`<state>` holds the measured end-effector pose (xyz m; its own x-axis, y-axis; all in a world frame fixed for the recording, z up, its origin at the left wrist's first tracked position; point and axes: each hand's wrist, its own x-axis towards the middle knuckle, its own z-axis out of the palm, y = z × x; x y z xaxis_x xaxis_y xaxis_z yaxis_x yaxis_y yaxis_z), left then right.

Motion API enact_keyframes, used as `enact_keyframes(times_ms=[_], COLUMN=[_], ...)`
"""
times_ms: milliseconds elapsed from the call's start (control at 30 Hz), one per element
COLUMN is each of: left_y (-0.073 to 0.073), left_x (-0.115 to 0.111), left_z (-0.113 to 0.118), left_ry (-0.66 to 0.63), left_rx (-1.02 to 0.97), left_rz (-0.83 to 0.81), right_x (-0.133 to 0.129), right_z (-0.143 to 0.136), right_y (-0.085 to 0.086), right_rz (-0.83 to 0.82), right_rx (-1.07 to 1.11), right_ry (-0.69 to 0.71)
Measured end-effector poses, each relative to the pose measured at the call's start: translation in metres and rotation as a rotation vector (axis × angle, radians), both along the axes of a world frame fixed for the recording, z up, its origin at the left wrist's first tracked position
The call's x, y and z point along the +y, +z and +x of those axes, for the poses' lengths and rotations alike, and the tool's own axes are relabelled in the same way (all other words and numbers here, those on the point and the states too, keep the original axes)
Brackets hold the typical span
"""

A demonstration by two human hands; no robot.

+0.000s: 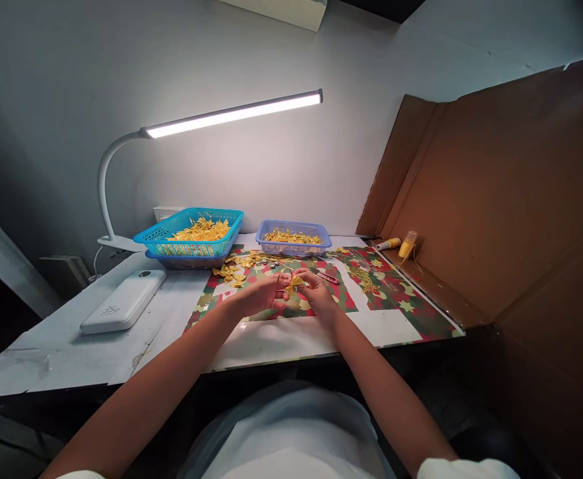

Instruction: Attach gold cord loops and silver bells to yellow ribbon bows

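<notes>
A small yellow ribbon bow is pinched between the fingertips of my right hand, just above the patterned table cover. My left hand meets it from the left, thumb and forefinger closed at the bow's edge and the other fingers curled loosely. Whether a thin cord also runs between the fingers is too small to tell. Behind my hands lie loose yellow bows and several small shiny metal pieces. Close by my right hand is a pair of red-handled snips.
A turquoise basket of yellow bows sits on another basket at back left. A blue basket holds gold pieces. Right are gold strands, a yellow thread spool and a cardboard sheet. A power bank and lamp stand left.
</notes>
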<state>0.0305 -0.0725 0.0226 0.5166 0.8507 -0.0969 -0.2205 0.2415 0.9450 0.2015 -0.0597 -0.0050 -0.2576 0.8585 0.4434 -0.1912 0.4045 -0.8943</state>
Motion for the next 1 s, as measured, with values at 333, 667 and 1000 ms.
enact_keyframes(times_ms=[333,667,1000], left_y=[0.005,0.000,-0.004], left_x=[-0.004,0.001,0.003], left_z=[0.002,0.001,0.003], left_ry=[0.213,0.213,0.515], left_rx=[0.201,0.146,0.380], left_rz=[0.736,0.830,0.863], right_x=[-0.002,-0.011,-0.010], right_z=[0.000,0.003,0.004], right_y=[0.001,0.009,0.010], right_rz=[-0.269,-0.494,-0.414], right_rx=[0.033,0.097,0.113], right_ry=[0.229,0.408,0.037])
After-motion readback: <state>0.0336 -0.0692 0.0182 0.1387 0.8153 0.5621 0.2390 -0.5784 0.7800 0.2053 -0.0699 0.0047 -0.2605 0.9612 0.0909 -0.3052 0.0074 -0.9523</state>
